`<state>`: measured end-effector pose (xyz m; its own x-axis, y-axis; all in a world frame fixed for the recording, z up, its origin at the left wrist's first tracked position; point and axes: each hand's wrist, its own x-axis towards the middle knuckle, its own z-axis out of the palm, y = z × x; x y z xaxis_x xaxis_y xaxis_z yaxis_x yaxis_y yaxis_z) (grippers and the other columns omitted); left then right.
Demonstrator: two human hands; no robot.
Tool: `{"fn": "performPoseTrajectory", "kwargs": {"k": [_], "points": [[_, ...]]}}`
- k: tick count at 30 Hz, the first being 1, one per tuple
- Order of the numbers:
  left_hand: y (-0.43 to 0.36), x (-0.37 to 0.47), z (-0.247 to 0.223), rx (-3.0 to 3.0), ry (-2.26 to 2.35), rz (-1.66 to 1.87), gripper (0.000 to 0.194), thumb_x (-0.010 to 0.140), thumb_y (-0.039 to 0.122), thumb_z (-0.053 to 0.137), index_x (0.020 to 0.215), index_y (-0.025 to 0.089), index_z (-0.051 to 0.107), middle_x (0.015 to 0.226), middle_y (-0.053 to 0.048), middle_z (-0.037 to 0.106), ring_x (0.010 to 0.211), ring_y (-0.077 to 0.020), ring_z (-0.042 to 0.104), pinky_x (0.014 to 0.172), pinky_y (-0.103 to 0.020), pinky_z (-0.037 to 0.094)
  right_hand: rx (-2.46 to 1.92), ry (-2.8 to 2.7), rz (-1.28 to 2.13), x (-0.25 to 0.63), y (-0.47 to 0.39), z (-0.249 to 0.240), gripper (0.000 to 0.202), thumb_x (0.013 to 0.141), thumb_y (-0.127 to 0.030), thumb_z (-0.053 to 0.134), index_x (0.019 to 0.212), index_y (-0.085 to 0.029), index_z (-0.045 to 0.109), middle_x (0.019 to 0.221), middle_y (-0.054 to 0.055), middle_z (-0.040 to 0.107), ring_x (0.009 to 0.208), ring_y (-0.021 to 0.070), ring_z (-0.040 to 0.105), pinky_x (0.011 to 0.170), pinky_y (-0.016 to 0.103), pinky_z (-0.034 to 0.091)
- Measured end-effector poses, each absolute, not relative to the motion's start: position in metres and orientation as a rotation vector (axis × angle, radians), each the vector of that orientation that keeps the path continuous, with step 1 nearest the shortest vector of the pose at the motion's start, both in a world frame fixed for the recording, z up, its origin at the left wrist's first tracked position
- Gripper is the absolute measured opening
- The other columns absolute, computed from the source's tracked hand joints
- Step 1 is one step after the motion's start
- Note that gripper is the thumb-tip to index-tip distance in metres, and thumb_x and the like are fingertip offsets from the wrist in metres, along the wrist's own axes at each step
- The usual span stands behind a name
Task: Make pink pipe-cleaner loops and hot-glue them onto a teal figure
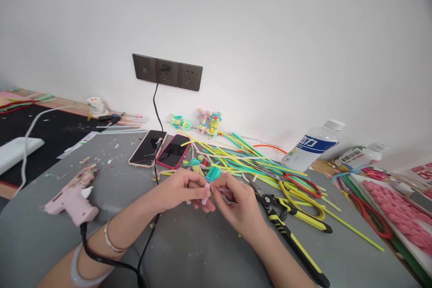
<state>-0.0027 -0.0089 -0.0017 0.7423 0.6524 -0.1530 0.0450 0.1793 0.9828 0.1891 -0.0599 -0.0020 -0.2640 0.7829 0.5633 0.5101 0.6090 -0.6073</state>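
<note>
My left hand (184, 191) pinches a small pale lilac twist of pipe cleaner (206, 189) between thumb and fingers. Closed around the other side of it is my right hand (238, 202), whose fingertips meet the left ones; a pale strand shows between its fingers. Just beyond the hands lie a small yellow and green pipe-cleaner figure (195, 165) and a coiled teal pipe-cleaner piece (213, 174). Loose yellow, green and white pipe cleaners (243, 155) spread behind my right hand.
A pink glue gun (72, 200) lies left, its black cord running under my left forearm. Phones (173, 150), wire strippers (283, 220), scissors (300, 186) and a bottle (312, 146) surround the hands. Finished-looking pipe-cleaner figures (209, 121) stand against the wall, below a socket panel (168, 72).
</note>
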Motion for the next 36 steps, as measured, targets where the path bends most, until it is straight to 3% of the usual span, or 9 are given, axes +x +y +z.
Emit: {"fn": "performPoseTrajectory", "kwargs": {"k": [8,13,17,22,36], "points": [[-0.009,-0.003,-0.002,1.342,0.646,0.479,0.028,0.087,0.041,0.07,0.08,0.015,0.066,0.082,-0.009,0.08,0.072,-0.016,0.074,0.06,-0.021,0.049,-1.053,-1.893,0.454,0.187,-0.062,-0.008,0.011,0.096,-0.015,0.053,0.087,-0.021,0.056,0.063,-0.004,0.059,0.046,0.0071,0.045,0.044,0.017,0.035],[-0.009,-0.003,-0.002,1.339,0.663,0.48,0.027,0.087,0.042,0.07,0.082,0.015,0.066,0.085,-0.009,0.081,0.072,-0.0161,0.074,0.06,-0.022,0.049,-1.075,-1.898,0.442,0.189,-0.059,-0.006,0.012,0.096,-0.015,0.053,0.086,-0.021,0.058,0.059,-0.005,0.054,0.046,0.0087,0.038,0.043,0.02,0.031],[-0.011,-0.001,-0.001,1.338,0.677,0.49,0.03,0.087,0.044,0.069,0.081,0.015,0.066,0.085,-0.01,0.081,0.073,-0.0164,0.074,0.061,-0.022,0.048,-1.064,-1.892,0.456,0.191,-0.057,-0.003,0.013,0.097,-0.017,0.053,0.087,-0.02,0.06,0.069,0.0,0.06,0.054,0.0107,0.049,0.047,0.021,0.036],[-0.012,0.0,0.001,1.338,0.677,0.494,0.029,0.088,0.044,0.068,0.084,0.015,0.067,0.085,-0.01,0.081,0.073,-0.0162,0.074,0.061,-0.022,0.048,-1.028,-1.908,0.435,0.19,-0.056,0.003,0.013,0.095,-0.015,0.053,0.088,-0.02,0.063,0.069,0.0,0.057,0.056,0.0118,0.048,0.051,0.023,0.038],[-0.01,0.0,-0.002,1.348,0.664,0.5,0.029,0.088,0.043,0.069,0.083,0.015,0.067,0.086,-0.01,0.081,0.073,-0.0162,0.074,0.061,-0.022,0.048,-1.055,-1.87,0.42,0.19,-0.058,0.0,0.014,0.094,-0.018,0.057,0.081,-0.021,0.058,0.065,-0.002,0.054,0.054,0.0108,0.048,0.047,0.022,0.034]]}}
